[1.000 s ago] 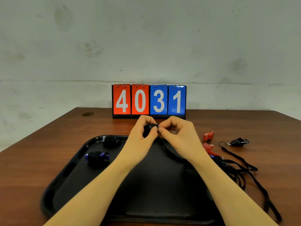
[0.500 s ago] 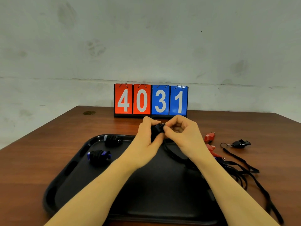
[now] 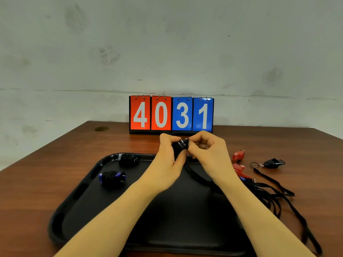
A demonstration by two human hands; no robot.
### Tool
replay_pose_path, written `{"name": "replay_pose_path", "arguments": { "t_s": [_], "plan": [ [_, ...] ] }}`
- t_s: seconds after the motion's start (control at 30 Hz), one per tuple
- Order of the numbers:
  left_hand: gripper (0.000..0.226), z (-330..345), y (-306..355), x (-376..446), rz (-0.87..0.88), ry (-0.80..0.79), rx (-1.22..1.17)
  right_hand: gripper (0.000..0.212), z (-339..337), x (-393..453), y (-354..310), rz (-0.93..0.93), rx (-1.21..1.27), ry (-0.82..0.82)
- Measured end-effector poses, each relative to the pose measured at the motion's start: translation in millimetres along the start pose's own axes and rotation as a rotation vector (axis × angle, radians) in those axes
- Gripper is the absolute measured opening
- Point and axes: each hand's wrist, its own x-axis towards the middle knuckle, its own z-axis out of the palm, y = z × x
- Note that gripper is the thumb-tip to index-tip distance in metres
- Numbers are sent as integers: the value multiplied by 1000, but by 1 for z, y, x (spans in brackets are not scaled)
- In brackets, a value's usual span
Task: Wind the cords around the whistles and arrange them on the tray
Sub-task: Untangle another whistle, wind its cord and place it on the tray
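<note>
Gripping the small black plastic whistle [image 3: 178, 146] above the black plastic tray's [image 3: 78, 193] far edge, left hand [image 3: 168, 160] steadies it, seemingly ring-end up and tilted right, while right hand [image 3: 209, 154] pinches its black cord [image 3: 196, 176].

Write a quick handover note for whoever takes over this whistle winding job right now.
Left hand grips a black whistle; right hand pinches its cord at the ring.
Done: two wound whistles, blue and black, lie on the tray.
Left: finish winding this one, then two red whistles and one more black one, loose on the table to the right, cords tangled.
</note>
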Motion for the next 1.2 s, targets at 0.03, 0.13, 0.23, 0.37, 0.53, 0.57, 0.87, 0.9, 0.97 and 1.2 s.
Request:
{"name": "replay_pose_path", "arguments": {
  "t_s": [0.03, 0.13, 0.23, 0.37, 0.53, 0.57, 0.87, 0.9, 0.97, 1.2],
  "plan": [
    [29, -1, 0, 0, -4, 6, 2, 18, 0, 0, 0, 4, 25, 0],
    [26, -2, 2, -1, -12, -2, -10, 16, -2, 1, 0, 12, 77, -26],
    [22, -1, 4, -1, -12, -12, -22, 15, -3, 2, 0, 23, 78, -53],
    [26, -3, 3, 0, 7, 33, -2, 11, -3, 1, -1, 20, 128, -87],
    [23, -4, 1, 1, 21, 70, -2, 8, -4, 1, -5, 11, 187, -103],
    [25, -3, 0, 1, 22, 67, 5, 7, -5, 1, -4, 16, 173, -101],
    [29, -2, -5, 2, 44, 65, 114, 10, -5, 2, -2, 34, 109, -63],
    [29, -2, -5, 2, 45, 63, 118, 11, -4, 2, -2, 33, 96, -54],
    [29, -1, -6, 2, 48, 62, 133, 14, -3, 1, -3, 33, 66, -33],
    [28, 2, -7, 3, 81, 77, 174, 16, -1, 2, -3, 68, 22, -11]
  ]
}}
